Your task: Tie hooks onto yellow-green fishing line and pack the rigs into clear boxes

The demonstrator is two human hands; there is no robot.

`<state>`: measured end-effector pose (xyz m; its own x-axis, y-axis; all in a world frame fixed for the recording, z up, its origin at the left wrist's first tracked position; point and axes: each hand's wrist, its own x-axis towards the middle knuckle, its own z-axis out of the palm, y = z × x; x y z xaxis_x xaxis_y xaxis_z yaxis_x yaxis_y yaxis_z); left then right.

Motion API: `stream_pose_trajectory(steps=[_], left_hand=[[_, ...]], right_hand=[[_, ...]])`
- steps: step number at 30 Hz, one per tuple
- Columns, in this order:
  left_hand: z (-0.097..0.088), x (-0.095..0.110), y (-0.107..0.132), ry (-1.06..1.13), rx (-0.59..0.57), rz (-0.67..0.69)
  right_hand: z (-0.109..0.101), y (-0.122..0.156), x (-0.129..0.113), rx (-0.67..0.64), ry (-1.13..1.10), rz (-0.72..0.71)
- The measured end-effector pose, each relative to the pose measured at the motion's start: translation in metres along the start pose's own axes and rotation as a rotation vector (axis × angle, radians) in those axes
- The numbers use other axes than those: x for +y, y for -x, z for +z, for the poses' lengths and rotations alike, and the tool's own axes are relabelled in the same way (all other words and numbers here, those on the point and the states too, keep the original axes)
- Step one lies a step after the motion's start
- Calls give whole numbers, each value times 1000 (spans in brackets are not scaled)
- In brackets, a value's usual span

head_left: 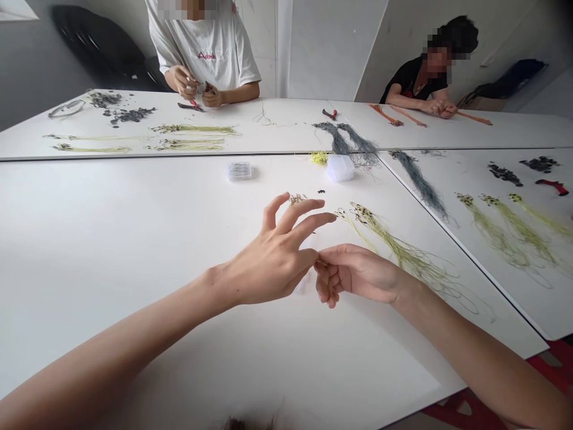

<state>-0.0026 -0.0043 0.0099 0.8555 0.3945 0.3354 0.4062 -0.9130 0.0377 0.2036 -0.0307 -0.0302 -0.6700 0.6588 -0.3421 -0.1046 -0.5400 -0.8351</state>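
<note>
Pinching a tiny brownish piece [322,262] between the thumb and curled forefinger of the right hand [358,273], right at the fingertips, mostly hidden by skin and too small to make out. Holding the left hand [275,260] close against it from the other side, forefinger bent down to the same spot, other fingers raised and spread; impossible to tell whether also gripping with the left. Partly covering a clear plastic item [304,283] beneath the hands, on the white table [111,251]. Having just past the left fingertips a small heap of golden bits [298,199] and some black bits [321,192]; beside the right hand, a bundle of yellow-green lines [403,254] with dark ends. Facing, farther out, a clear box [240,172], a frosted box [340,169] beside a yellow pile [319,158] and, across the table, a white-shirted person [203,54] and a dark-shirted person [418,83].
</note>
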Motion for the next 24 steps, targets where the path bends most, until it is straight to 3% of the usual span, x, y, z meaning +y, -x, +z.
stream_pose_trajectory(steps=[7,15,21,24], left_hand=[[1,0,0,23,2,-35],[-4,-5,1,288,-73,-261],[-5,-12,1,480,-205,-400],[-3,-13,2,512,-222,-403]], right_hand=[[5,1,1,73,115,-71],[12,2,1,362,695,-448],[4,1,9,433,1281,-804],[1,0,12,449,1545,-887]])
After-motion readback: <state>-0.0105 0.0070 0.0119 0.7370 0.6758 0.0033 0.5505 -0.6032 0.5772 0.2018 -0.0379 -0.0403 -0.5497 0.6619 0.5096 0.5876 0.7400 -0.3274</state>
